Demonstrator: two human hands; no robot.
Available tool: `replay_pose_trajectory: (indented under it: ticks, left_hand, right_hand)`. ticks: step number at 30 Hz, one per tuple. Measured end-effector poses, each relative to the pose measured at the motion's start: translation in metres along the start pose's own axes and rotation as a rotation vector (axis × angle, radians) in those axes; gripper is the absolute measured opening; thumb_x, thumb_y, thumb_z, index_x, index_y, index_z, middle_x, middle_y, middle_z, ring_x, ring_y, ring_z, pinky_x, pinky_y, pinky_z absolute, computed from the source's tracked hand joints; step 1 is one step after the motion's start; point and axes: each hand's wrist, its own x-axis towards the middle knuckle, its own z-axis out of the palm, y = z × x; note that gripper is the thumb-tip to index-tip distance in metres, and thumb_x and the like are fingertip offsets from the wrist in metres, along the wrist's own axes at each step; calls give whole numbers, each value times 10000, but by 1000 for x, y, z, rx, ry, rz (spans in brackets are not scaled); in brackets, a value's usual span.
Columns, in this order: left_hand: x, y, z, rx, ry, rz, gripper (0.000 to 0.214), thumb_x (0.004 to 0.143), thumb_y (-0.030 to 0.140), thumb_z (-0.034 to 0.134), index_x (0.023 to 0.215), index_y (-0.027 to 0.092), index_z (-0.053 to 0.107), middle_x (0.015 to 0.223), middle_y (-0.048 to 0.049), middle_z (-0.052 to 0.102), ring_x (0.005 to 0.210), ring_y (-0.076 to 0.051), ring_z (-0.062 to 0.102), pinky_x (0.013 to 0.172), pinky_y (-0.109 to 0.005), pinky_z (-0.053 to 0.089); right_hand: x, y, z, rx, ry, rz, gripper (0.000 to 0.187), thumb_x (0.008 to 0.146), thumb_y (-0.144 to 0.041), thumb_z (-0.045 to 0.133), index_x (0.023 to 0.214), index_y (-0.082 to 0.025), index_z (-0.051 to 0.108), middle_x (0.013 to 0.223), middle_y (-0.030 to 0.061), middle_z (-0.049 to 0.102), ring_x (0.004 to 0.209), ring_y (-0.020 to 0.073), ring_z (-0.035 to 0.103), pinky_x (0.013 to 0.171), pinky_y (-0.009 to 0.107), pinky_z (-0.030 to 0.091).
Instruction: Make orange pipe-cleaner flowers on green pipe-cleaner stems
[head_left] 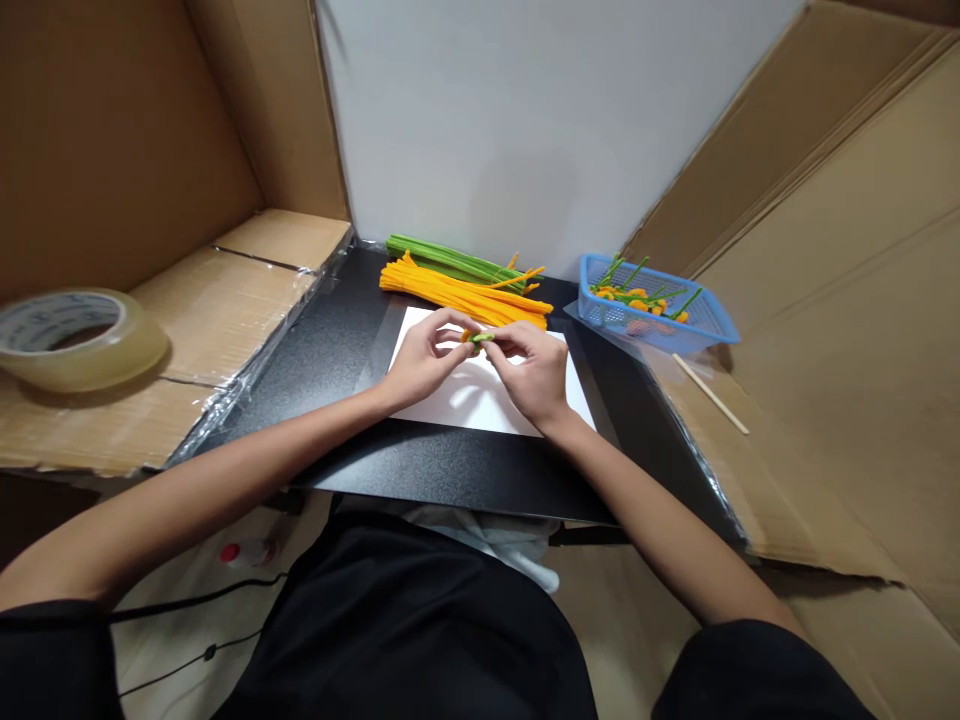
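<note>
Over a white sheet of paper (442,398) on the black table, both hands meet at a small twisted piece of pipe cleaner (478,340), green with some orange. My left hand (429,358) pinches its orange side between thumb and forefinger. From the other side my right hand (531,372) grips the green part with thumb and fingers. The fingers partly hide its shape. Just beyond the hands lies a bundle of orange pipe cleaners (457,292), with a bundle of green pipe cleaners (450,258) behind it.
A blue plastic basket (709,325) at the right holds several orange-and-green pieces. Beside it a thin wooden stick (711,395) rests on cardboard. A roll of clear tape (139,345) sits on the left cardboard ledge. Cardboard walls (847,220) and a white wall (525,120) enclose the table.
</note>
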Motion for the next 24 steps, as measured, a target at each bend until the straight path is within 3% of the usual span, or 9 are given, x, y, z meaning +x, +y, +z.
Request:
replay_pose_trajectory:
  ticks: [8,13,24]
  left_hand:
    - [1,1,-3,40,48,-10,304,773,378,812,938,148,702,992,-79,735,833,-169,728,778,-316,631]
    - [-1,4,-1,101,71,37,295,776,394,814,919,156,714,974,-75,739,841,-170,722,738,-285,620]
    - [-4,5,6,58,86,4,193,801,273,771,930,171,672,1008,-49,705,936,-167,707,826,-294,603]
  right_hand:
    - [3,6,-3,161,-65,39,187,861,-396,737,888,-214,765,870,39,741,730,150,675,659,279,577]
    - [1,-1,0,189,-34,76,182,842,-382,756,871,-203,749,882,40,736,748,150,685,664,271,589]
    - [-4,-5,9,362,48,303,178,823,-364,747,894,-201,748,957,50,767,895,201,739,762,324,636]
